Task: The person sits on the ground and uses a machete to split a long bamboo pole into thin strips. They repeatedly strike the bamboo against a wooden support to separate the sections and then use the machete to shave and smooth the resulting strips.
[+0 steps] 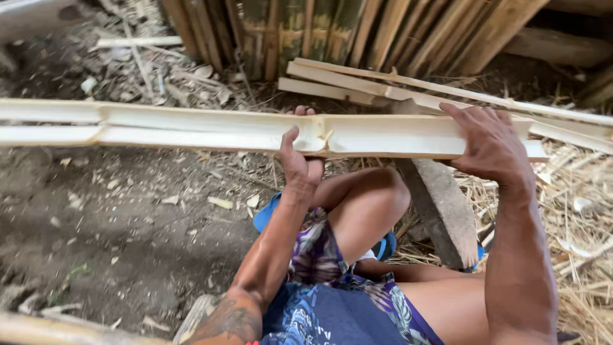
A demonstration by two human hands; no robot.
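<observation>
The person sits low on the ground, knees bent, and across the knees lies a long pale split bamboo culm (191, 131), its hollow inner side turned up and the node walls showing as thin ridges. It runs from the far left of the view to just past the right hand, and its right part rests over a grey wooden block (440, 204) that stands beside the leg.

The left hand (299, 160) grasps the near edge of the bamboo at a node – thumb up against the near wall, fingertips showing over the far rim. The right hand (488, 144) is laid open and flat on top of the piece near its end, fingers spread, pressing and not clenched.

I judge the piece to be stiff and rather light for its length, but long enough to swing if it is held at one end only. The cut edges look sharp and splintery, so the safer hold is around the walls close to a node.

Behind it lie thin bamboo slats (383, 86) – and dry shavings (575, 204) cover the earth at the right
</observation>
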